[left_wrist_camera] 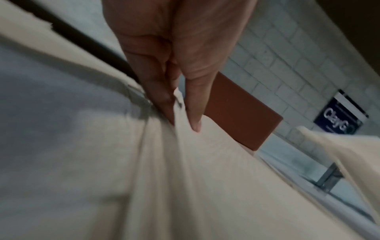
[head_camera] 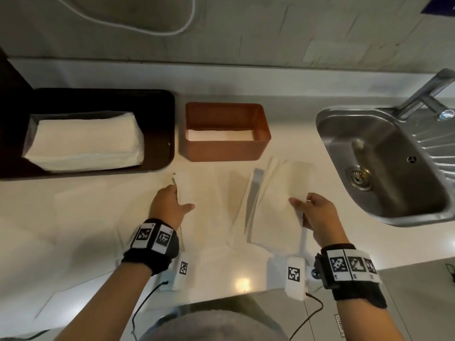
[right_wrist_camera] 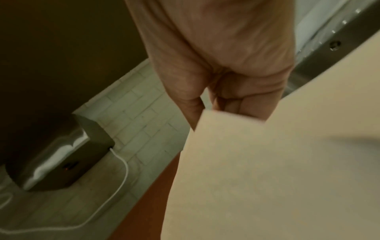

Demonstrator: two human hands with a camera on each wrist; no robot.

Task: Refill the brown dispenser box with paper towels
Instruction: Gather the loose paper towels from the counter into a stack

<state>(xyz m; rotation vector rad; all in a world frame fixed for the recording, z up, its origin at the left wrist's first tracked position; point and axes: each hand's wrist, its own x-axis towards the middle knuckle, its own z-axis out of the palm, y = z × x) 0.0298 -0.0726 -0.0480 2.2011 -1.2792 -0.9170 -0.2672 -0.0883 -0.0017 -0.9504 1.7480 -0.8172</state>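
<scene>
The brown dispenser box (head_camera: 225,145) stands open at the back of the counter, with a thin white layer of towels (head_camera: 219,135) on its floor. Just in front of it, both hands hold folded paper towels above the counter. My left hand (head_camera: 170,200) pinches the left end of the towels (head_camera: 197,190), thumb on top; the left wrist view shows the left hand (left_wrist_camera: 180,113) and its fingers clamping bunched paper (left_wrist_camera: 185,170). My right hand (head_camera: 312,207) grips the right part of the towels (head_camera: 275,193), a flat stack that fills the right wrist view as paper (right_wrist_camera: 267,178).
A black tray (head_camera: 157,119) at the left carries a wrapped pack of paper towels (head_camera: 83,141). A steel sink (head_camera: 384,166) with a tap (head_camera: 428,92) lies at the right. A white cable (head_camera: 147,28) runs along the tiled wall.
</scene>
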